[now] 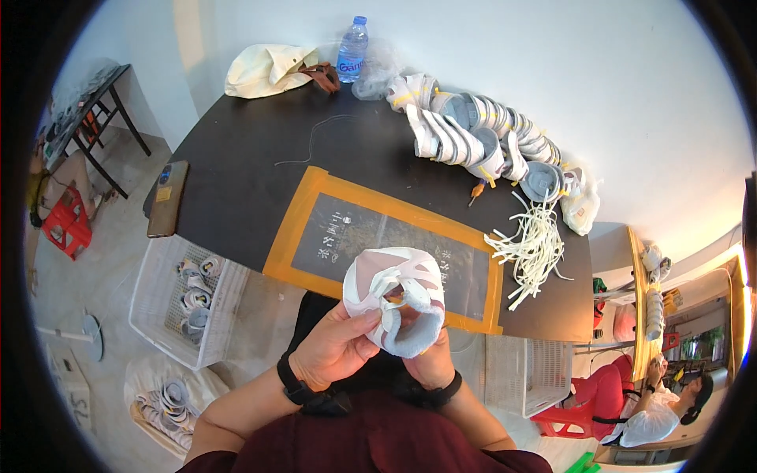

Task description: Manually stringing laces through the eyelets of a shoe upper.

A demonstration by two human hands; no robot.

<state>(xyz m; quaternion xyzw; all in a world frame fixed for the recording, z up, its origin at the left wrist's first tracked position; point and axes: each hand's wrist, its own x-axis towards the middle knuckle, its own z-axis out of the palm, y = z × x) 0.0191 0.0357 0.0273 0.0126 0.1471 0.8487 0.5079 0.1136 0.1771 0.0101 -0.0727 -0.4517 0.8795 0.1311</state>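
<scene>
Both my hands hold a shoe upper (394,276), white and mauve with a grey padded lining, above the near edge of the dark table. My left hand (335,347) is closed on its left side, the thumb pressed at the eyelet edge by the opening. Under the right side my right hand (432,364) grips it, most of the fingers hidden behind the upper. To the right on the table lies a loose pile of cream shoelaces (530,248). Nested rows of similar shoe uppers (489,130) stretch along the table's back right.
Orange tape frames a clear sheet (315,236) on the table. A phone (168,199), a cloth bag (268,71) and a water bottle (352,51) lie or stand near its edges. White crates (150,315) flank me, the left one holding uppers. Another person (646,414) sits far right.
</scene>
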